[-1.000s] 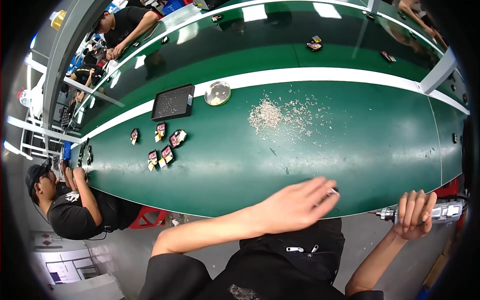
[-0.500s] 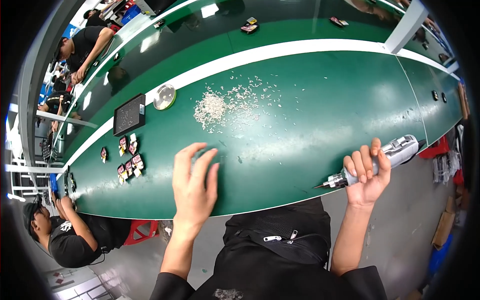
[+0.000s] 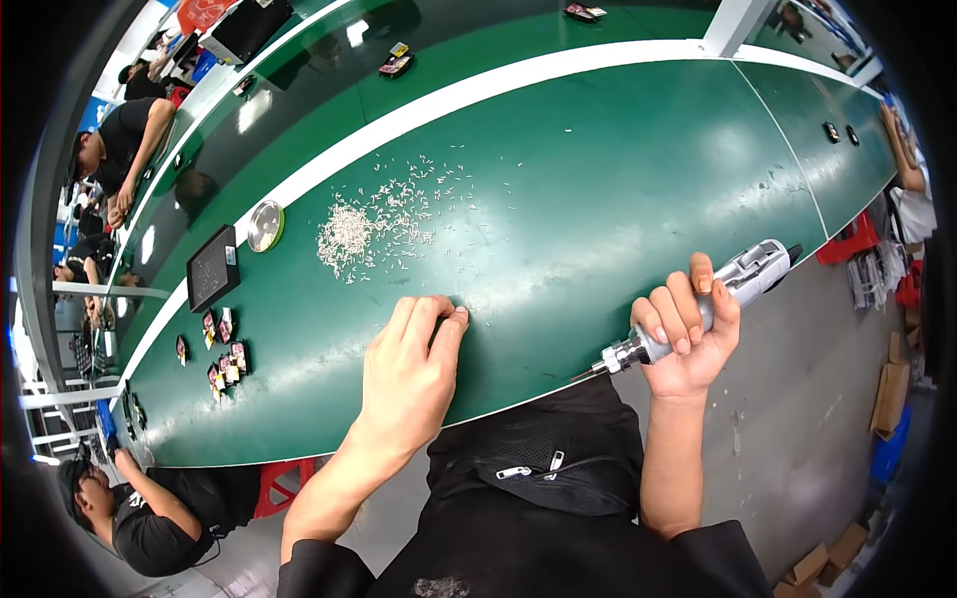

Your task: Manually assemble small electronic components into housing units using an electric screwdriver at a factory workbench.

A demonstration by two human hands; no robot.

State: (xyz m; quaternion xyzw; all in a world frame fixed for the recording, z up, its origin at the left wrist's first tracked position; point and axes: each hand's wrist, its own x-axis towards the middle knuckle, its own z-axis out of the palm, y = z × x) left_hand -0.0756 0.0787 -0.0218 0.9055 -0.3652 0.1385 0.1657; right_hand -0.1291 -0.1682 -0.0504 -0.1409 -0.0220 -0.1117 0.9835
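Note:
My right hand (image 3: 688, 344) is wrapped round a grey electric screwdriver (image 3: 748, 274), its thin bit pointing left and down at the table's near edge. Over the green table (image 3: 558, 269), my left hand (image 3: 409, 374) is closed in a pinch, thumb against fingertips. Whatever sits between them, if anything, is too small to make out. Beyond that hand lies a heap of tiny whitish slivers (image 3: 347, 231), with many more strewn to its right. Several small black parts with pink and yellow pieces (image 3: 227, 367) are grouped to the left.
A black tray (image 3: 211, 269) holding tiny bits and a round clear dish (image 3: 265, 226) stand left of the heap. One co-worker (image 3: 164, 518) sits at the left end; another (image 3: 125, 145) works across the table. A white post (image 3: 731, 28) rises at the far side.
My left hand has gone from spread fingers to a pinch over the table. My right hand still grips the screwdriver. The view has shifted, so the tabletop things appear farther left.

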